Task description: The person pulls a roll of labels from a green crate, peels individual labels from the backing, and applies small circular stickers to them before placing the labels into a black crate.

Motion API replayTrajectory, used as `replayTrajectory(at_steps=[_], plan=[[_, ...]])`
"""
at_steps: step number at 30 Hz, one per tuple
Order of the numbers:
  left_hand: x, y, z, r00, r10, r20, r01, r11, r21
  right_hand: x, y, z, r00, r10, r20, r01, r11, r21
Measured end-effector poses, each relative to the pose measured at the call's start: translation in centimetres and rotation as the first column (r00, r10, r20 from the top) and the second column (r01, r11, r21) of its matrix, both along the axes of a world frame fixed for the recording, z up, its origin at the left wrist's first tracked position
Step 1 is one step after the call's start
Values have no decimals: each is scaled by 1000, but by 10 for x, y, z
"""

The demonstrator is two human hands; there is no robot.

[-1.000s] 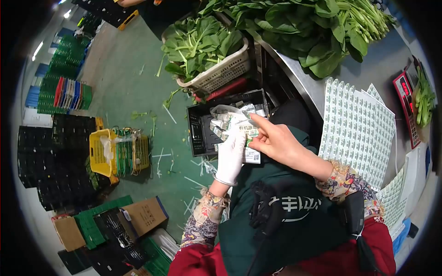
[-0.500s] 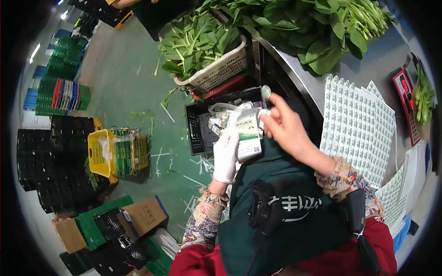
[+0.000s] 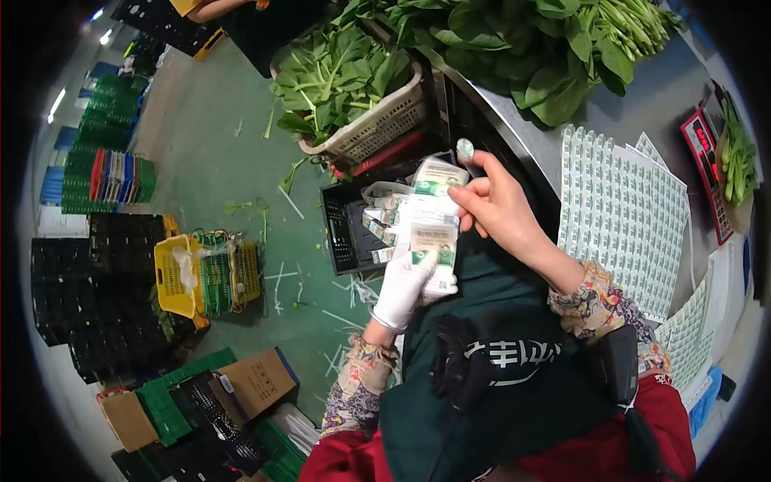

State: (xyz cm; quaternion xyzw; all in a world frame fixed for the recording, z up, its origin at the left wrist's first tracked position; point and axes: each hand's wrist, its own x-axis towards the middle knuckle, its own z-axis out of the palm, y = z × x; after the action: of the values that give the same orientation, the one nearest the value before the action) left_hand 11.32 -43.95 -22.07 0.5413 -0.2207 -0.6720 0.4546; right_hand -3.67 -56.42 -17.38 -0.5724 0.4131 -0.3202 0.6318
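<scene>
My left hand (image 3: 404, 287), in a white glove, grips a stack of white printed cards (image 3: 434, 235) with a green band, its thumb on the lower front. My right hand (image 3: 502, 205) is bare and pinches the edge of an upper printed card (image 3: 441, 173) between thumb and fingers. On its raised index fingertip sits a small oval sticker (image 3: 465, 149). Just behind the cards, a black crate (image 3: 341, 233) holds several small printed bundles (image 3: 377, 229), partly covered by the cards and the glove.
Leafy greens fill a beige basket (image 3: 373, 124) beyond the crate. More greens (image 3: 530, 60) lie on the metal table (image 3: 502, 112), with sticker sheets (image 3: 618, 217) and a red scale (image 3: 707, 169) at right. Left stands a yellow crate (image 3: 178, 273). Another person's arm (image 3: 215, 8) shows at top.
The upper card has swung up and away from the stack, its printed face now in view. My left thumb now lies over the front of the lower card. The sticker stays on my right fingertip.
</scene>
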Motion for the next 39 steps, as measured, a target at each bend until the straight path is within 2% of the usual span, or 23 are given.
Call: replayTrajectory(at_steps=[1,4,7,10,11,12,13,14,16,17,18,19,20,21,22,24,28,32,34,35,37,38,39], plan=[[1,-2,-9,986,167,20,-165,984,-72,-1,2,-4,998,61,-16,-60,995,84],[-2,-9,-6,950,312,8,-311,948,-70,0,21,-9,956,294,-23,-280,928,244],[-1,-7,-23,952,285,113,-266,951,-160,4,29,-27,938,347,19,-340,906,251],[-4,-3,-24,765,273,583,-73,937,-343,3,28,-12,910,391,-135,-343,896,283],[-4,-4,-8,744,159,649,-5,973,-233,1,27,-17,889,408,-209,-369,907,200],[-10,-6,-3,702,214,680,9,951,-308,-2,23,-13,791,475,-385,-446,879,168],[-4,-5,-11,526,270,806,143,906,-397,-6,25,-17,710,358,-607,-483,874,-49],[-8,-7,0,832,239,500,-83,946,-315,-13,28,-22,593,187,-783,-555,800,-229],[-10,-12,-8,910,198,365,-133,972,-195,-35,22,-16,739,258,-622,-559,750,-354],[-11,-16,-5,933,123,340,-84,988,-127,-49,17,-23,865,160,-475,-426,734,-529],[-8,-19,-3,947,58,315,-43,998,-56,-67,3,-17,873,77,-481,-384,717,-582],[-3,-22,-4,935,39,351,-29,999,-32,-85,-20,-21,895,-49,-444,-347,549,-760],[4,-24,-7,921,20,389,-20,1000,-4,-105,-35,-5,904,-154,-400,-176,717,-674],[16,-27,-18,904,-42,425,4,996,89,-126,-64,-5,814,-308,-492,-230,607,-760],[20,-31,-25,739,-110,664,72,994,84,-146,-95,-16,803,-372,-465,-293,432,-853],[20,-40,-26,229,-174,958,197,972,130,-173,-130,-13,712,-376,-594,-431,434,-791],[-13,-68,-24,70,67,995,152,985,-78,-178,-162,-29,595,-385,-706,-627,327,-707],[-36,-99,-36,403,163,900,204,943,-262,-178,-167,-34,669,-222,-709,-677,211,-705],[-52,-120,-33,441,263,858,256,879,-401,-181,-163,-31,733,-151,-663,-644,159,-748],[-67,-129,-12,552,155,820,278,892,-356,-181,-160,-31,752,-131,-646,-631,141,-763],[-85,-149,-15,540,154,828,365,843,-395,-182,-153,-29,768,-102,-633,-625,100,-774],[-97,-155,4,393,78,916,467,841,-272,-180,-149,-25,767,-95,-635,-630,78,-773],[-107,-164,10,460,37,887,489,823,-288,-178,-146,-23,767,-91,-636,-633,55,-772]])
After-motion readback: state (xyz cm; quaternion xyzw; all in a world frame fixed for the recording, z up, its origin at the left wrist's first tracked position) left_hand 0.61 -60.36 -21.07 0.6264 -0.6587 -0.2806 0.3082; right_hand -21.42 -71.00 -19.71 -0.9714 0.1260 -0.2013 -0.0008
